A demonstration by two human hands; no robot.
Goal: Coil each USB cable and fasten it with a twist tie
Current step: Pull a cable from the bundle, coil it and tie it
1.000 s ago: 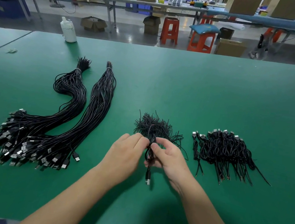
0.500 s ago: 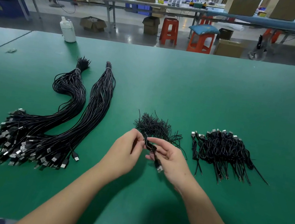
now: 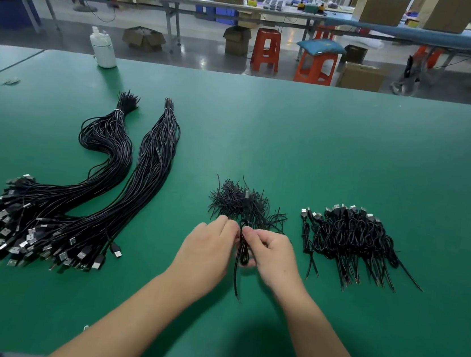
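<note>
two hands pinch a coiled cable low over a green table.

the left hand (image 3: pixel 207 252) and right hand (image 3: pixel 270 257) meet fingertip to fingertip, pinching the top of the cable (image 3: pixel 243 252); its loops hang between the palms, a tail trailing nearer. it looks light and floppy (best held at the gathered middle). beyond lie ties (image 3: pixel 240 205); a done pile (image 3: pixel 351 240) sits right.

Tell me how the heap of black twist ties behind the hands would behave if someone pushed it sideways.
The twist tie heap would probably scatter rather than slide whole: the pieces lie loose and crisscrossed. They look thin and light, so some would likely snag and drag neighbours. Stray ends sticking up suggest that they hold a bend.
</note>
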